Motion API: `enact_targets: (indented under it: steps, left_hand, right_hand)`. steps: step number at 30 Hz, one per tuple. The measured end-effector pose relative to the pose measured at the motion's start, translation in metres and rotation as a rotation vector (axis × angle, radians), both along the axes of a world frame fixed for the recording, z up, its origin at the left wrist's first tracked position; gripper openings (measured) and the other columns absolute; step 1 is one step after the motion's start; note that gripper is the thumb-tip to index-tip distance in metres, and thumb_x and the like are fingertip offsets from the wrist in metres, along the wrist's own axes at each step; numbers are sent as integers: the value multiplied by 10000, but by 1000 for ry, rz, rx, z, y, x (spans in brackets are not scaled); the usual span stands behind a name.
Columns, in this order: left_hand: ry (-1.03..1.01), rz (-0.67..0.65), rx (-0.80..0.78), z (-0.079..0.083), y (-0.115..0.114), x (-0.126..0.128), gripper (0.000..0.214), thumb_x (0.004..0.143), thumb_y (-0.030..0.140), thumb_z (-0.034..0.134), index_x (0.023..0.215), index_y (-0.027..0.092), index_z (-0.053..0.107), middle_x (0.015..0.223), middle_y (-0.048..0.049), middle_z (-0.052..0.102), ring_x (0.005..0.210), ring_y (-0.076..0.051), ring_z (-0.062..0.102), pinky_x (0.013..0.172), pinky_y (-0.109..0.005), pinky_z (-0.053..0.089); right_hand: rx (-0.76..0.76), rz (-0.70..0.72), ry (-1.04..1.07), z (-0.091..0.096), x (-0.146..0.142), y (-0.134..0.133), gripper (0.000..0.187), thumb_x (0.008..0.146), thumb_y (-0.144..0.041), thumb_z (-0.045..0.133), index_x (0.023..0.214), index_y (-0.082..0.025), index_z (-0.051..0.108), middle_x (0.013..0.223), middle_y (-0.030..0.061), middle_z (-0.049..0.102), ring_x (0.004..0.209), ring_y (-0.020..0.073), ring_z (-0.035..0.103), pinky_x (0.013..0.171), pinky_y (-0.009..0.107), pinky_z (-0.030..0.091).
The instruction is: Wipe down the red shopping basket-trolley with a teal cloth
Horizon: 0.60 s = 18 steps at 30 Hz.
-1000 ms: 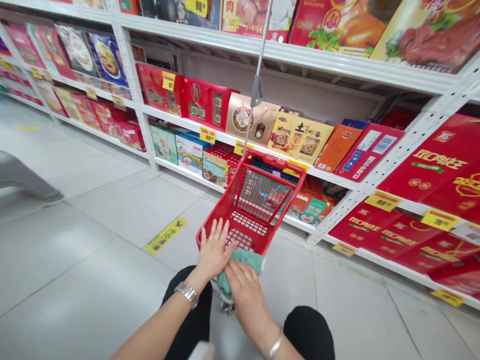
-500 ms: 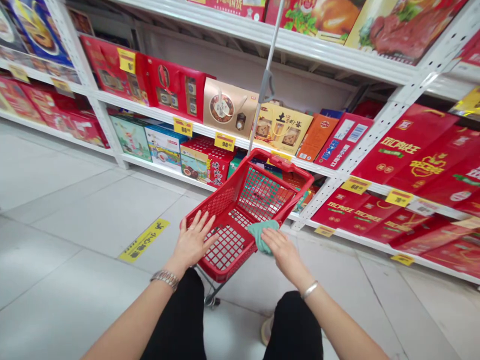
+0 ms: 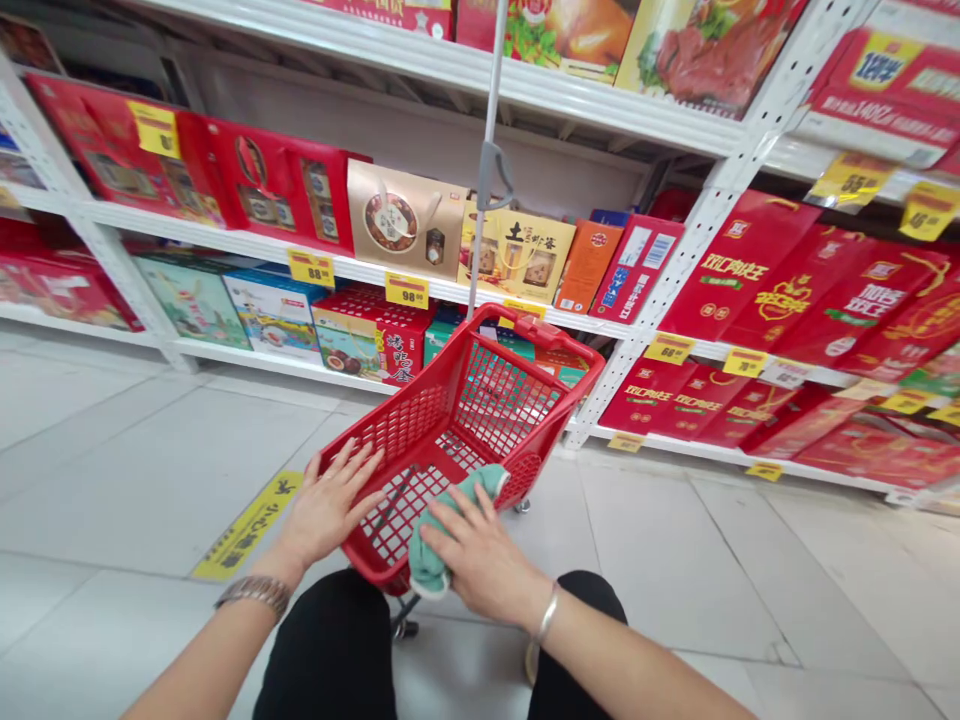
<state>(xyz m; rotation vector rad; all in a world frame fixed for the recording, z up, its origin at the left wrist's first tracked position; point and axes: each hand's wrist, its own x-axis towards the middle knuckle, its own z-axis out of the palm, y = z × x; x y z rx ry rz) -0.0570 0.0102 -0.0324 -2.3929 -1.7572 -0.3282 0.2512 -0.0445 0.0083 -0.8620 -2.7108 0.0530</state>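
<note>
A small red shopping cart (image 3: 442, 445) with a grid basket stands before my knees, its handle end toward the shelf. My left hand (image 3: 330, 505) rests on the basket's left rim near the close corner, fingers stretched out and holding nothing. My right hand (image 3: 491, 560) presses a green cloth (image 3: 427, 555) with a pale edge against the right rim near the front corner. The fingers curve over the cloth, and the rim beneath it is hidden. A thin grey pole (image 3: 487, 110) with a clip rises from the handle end.
White shelving (image 3: 660, 105) runs behind the cart, filled with red gift boxes (image 3: 765, 265) and a beige box (image 3: 405, 215) above yellow price tags. On the grey tiled floor (image 3: 660, 560), a yellow strip (image 3: 244, 535) lies left of the cart. Cart wheels (image 3: 407, 629) show below.
My right hand has slid the cloth along the right rim toward me and to the left. My left hand has come closer along the left rim. The whole view has shifted rightward.
</note>
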Motion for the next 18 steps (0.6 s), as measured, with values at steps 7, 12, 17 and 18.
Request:
enact_targets:
  steps: [7, 12, 17, 18]
  left_hand:
    - [-1, -8, -49, 6, -1, -22, 644, 963, 598, 336, 1500, 267, 464, 1538, -79, 499, 1492, -317, 354, 1197, -613, 226]
    - [-9, -1, -28, 5, -1, -28, 664, 947, 633, 331, 1483, 276, 493, 1519, -77, 525, 1478, -320, 380, 1200, -609, 227]
    - [-8, 10, 7, 2, -5, -26, 647, 947, 640, 337, 1484, 312, 486, 1495, -64, 559, 1457, -307, 417, 1204, -596, 218]
    - [-8, 11, 9, 2, -6, -26, 645, 948, 639, 337, 1487, 315, 482, 1496, -62, 557, 1456, -306, 418, 1205, -595, 214]
  right_hand:
    - [189, -136, -79, 5, 55, 66, 466, 986, -104, 483, 1415, -274, 549, 1460, 70, 586, 1389, 241, 464, 1208, 560, 281]
    - [168, -320, 9, 31, 120, 116, 589, 893, 9, 451, 1406, -248, 584, 1481, 129, 561, 1416, 261, 458, 1178, 561, 324]
    - [104, -349, 382, 57, 141, 134, 611, 876, -52, 453, 1466, -198, 514, 1366, 125, 650, 1265, 231, 604, 1092, 442, 469]
    - [98, -367, 474, 61, 141, 136, 582, 899, -102, 473, 1474, -187, 496, 1349, 124, 660, 1237, 235, 623, 1065, 431, 494]
